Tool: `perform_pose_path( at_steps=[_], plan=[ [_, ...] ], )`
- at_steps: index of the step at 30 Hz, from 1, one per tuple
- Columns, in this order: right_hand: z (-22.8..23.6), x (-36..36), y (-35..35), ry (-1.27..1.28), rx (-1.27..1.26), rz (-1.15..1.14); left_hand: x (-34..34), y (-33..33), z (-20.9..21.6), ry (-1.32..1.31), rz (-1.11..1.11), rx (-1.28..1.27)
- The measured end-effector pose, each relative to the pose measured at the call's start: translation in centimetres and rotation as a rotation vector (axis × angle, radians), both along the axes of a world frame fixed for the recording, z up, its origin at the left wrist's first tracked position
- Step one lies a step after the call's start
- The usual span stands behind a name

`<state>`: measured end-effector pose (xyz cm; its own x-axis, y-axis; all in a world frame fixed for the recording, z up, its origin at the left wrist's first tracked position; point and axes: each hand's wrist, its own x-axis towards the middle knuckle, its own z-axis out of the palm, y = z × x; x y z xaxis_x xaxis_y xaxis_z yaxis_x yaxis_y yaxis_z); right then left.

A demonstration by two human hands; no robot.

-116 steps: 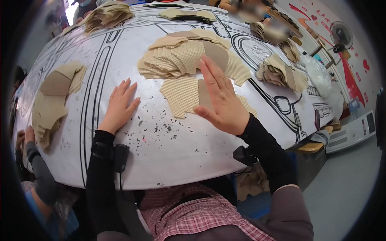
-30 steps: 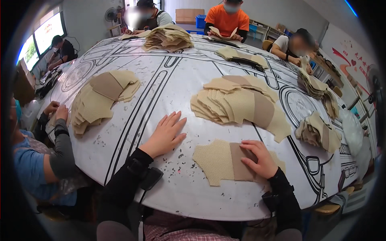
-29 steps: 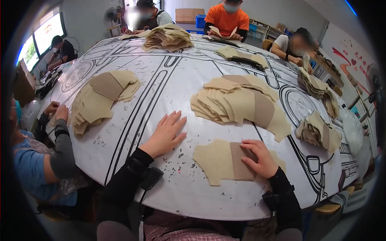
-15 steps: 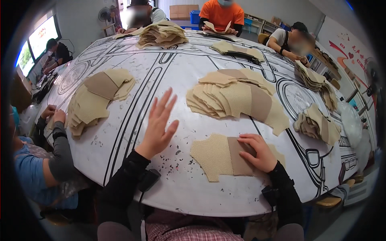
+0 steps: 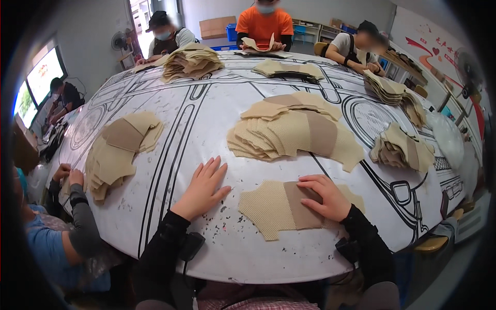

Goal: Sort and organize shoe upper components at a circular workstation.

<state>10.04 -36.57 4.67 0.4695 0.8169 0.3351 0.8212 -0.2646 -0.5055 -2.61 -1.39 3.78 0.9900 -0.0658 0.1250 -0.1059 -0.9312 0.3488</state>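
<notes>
A single beige mesh fabric piece with a brown band (image 5: pixel 266 204) lies flat before me on the white covered table. My right hand (image 5: pixel 330 200) rests palm down on its right part, fingers stretched over the brown band. To the left of the piece, apart from it, my left hand (image 5: pixel 203 191) is low over the table cover with fingers extended and holding nothing. Dark little scraps (image 5: pixel 227 217) are scattered between the left hand and the piece. Just beyond my hands sits a fanned stack of similar fabric pieces (image 5: pixel 279 133).
Other fabric stacks lie at the left (image 5: pixel 111 163), the right (image 5: pixel 398 150) and the far side (image 5: pixel 191 62). At the left edge a co-worker's forearm (image 5: pixel 85 212) reaches onto the table. Several people sit around it, one in an orange shirt (image 5: pixel 266 28).
My left hand has come down from a raised pose toward the table cover. My right hand stays on the fabric piece. The whole view has shifted slightly.
</notes>
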Motion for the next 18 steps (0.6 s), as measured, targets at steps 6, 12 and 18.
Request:
perform_pose_path(
  at_steps=[6,12,18],
  plan=[
    [-0.13,0.04,-0.16,0.012,0.001,0.001,0.07,-0.13,-0.20,-0.007,-0.003,0.006],
    [-0.11,-0.02,-0.16,0.034,-0.018,-0.003,0.11,0.11,-0.46,-0.022,-0.004,-0.019],
    [-0.27,0.05,-0.21,0.033,-0.016,-0.004,0.10,0.05,-0.46,-0.037,-0.007,-0.021]
  ],
)
